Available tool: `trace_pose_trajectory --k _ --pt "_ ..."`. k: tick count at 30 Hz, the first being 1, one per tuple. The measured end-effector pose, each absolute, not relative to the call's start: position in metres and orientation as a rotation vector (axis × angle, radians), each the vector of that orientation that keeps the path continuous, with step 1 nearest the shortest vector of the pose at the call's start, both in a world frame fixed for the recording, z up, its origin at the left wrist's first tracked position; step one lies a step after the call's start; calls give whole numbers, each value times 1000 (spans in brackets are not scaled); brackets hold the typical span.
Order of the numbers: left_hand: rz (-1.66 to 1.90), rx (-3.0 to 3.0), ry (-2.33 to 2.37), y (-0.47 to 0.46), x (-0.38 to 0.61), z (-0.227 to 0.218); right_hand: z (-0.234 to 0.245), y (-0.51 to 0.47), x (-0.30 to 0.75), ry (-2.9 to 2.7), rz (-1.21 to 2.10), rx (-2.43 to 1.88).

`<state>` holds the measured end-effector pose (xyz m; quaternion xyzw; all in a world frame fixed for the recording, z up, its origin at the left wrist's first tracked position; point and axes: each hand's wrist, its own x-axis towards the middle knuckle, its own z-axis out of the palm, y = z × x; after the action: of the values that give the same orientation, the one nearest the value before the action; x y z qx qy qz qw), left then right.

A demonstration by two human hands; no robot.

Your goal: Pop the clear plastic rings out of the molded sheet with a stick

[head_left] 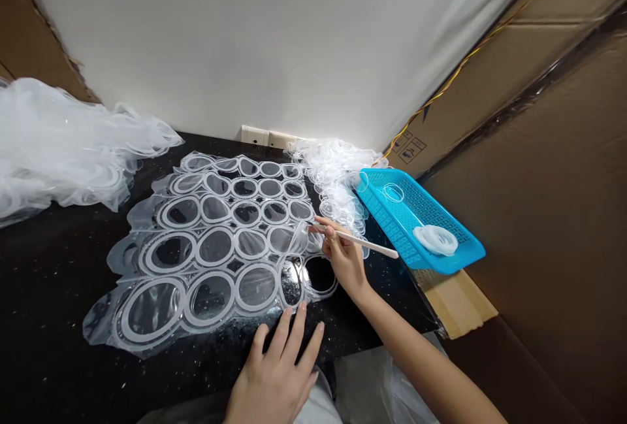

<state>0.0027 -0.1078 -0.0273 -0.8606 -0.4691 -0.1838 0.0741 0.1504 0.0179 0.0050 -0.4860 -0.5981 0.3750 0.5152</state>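
A clear, flexible sheet point(215, 244) lies on the black speckled tabletop, with rows of round white rings in it. My right hand point(343, 257) is closed around a slim pale-handled tool point(369, 245), whose thin tip points left over the sheet's right side. Just left of those fingers, a piece of clear film point(295, 239) stands raised and curled; whether the tool grips it I cannot tell. My left hand point(281, 362) is spread, its fingertips at the sheet's near edge, below a ring at the lower right.
Right of the sheet is a blue plastic basket point(396, 228) with white rings point(435, 240) inside. Behind, a heap of clear ring-shaped scraps point(337, 176) lies against the wall. More sheets point(63, 149) are piled at left. Cardboard point(539, 169) borders the right side; sockets point(267, 137) stand at the back.
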Motion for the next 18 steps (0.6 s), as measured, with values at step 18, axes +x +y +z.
trace_pose_trajectory --k 18 --pt "-649 -2604 -1432 -109 1 -25 20 27 180 -1636 797 -1179"
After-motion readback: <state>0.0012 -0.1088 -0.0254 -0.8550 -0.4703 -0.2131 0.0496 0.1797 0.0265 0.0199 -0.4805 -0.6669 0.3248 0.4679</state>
